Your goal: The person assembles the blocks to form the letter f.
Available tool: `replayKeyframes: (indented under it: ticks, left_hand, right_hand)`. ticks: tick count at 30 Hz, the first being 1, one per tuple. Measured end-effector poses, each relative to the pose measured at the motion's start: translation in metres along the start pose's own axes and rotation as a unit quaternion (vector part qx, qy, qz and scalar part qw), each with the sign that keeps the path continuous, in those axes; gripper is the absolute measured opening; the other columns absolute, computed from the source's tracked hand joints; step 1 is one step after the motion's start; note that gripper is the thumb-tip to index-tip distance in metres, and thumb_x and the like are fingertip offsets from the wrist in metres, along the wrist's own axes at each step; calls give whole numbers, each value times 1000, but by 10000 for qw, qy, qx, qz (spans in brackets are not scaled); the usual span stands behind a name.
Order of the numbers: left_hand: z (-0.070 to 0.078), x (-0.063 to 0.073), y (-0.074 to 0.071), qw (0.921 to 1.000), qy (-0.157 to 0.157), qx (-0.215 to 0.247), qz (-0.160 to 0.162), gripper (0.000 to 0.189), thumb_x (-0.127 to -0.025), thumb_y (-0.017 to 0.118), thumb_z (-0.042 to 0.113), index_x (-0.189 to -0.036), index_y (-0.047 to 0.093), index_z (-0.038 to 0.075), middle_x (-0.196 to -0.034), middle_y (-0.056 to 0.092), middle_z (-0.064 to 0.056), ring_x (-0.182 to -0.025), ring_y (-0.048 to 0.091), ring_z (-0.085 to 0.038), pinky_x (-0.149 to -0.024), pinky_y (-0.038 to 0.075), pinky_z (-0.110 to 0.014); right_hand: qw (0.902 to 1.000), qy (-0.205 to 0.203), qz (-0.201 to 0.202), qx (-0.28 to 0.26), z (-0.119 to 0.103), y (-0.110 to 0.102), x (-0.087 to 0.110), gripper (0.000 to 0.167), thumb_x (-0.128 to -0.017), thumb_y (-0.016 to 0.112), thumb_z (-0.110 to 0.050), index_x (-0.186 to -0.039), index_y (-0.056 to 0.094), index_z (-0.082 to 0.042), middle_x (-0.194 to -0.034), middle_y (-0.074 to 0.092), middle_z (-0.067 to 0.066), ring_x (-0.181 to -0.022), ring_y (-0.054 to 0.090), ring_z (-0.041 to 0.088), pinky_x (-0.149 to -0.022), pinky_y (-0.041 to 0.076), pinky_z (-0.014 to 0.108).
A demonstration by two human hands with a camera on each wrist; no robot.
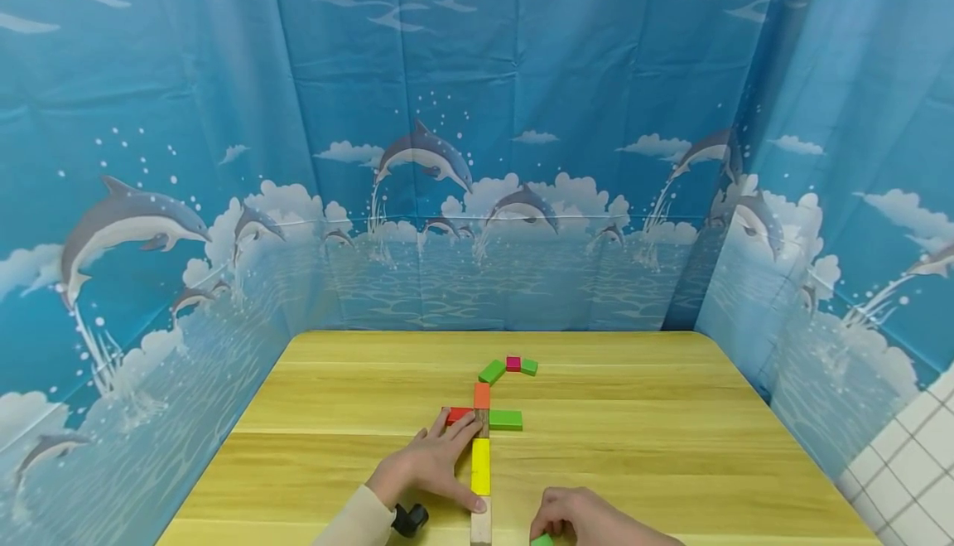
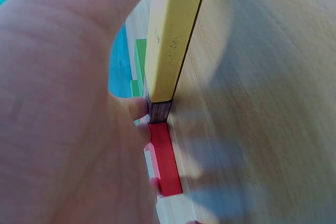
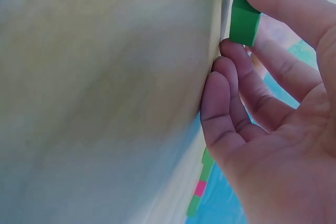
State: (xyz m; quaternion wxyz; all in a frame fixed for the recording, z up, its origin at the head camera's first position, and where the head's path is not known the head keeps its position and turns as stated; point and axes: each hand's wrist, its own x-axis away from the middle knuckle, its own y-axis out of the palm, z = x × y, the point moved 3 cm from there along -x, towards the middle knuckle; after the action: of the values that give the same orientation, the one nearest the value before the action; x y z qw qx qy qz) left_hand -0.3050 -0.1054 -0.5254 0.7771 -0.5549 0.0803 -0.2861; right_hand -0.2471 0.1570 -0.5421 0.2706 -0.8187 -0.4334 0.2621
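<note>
A row of toy blocks lies on the table, running away from me. Its near end is a plain wood block (image 1: 480,527), followed by a yellow block (image 1: 480,467), a dark brown block (image 1: 484,426) and an orange block (image 1: 482,395). My left hand (image 1: 432,465) rests along it with spread fingers, thumb on the wood block, fingertips at the brown block and the red block (image 2: 167,163). On the brown block's right side lies a green block (image 1: 506,420). Low in the head view, my right hand (image 1: 589,519) pinches another green block (image 3: 244,22) between thumb and fingers.
Beyond the orange block, a slanted green block (image 1: 493,371), a magenta block (image 1: 513,363) and a small green block (image 1: 529,367) curve to the right. A black object (image 1: 410,520) sits by the left wrist. Dolphin-print curtains (image 1: 477,281) surround the wooden table (image 1: 671,430).
</note>
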Motion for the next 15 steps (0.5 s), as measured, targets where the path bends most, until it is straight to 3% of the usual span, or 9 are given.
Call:
replayKeyframes:
  ticks: [10,15]
  left_hand:
    - [1,0,2,10000,-35,13,-46,116,-73,69,79,-163,15,30,-169,8,7,-153,1,-39,-110,22,-70]
    - [0,0,2,10000,-36,-1,-42,116,-73,69,80,-163,15,31,-169,7,8,-153,1,-38,-110,22,-71]
  right_hand:
    - [9939,859,154,-677,8,-8,1,18,-91,77,-27,-108,76,-19,-95,65,-10,-78,60,6,-68,54,25]
    - [9914,1074,416,-617,14,-16,0,23,-86,82,-26,-108,75,-20,-94,65,-10,-78,61,7,-67,54,25]
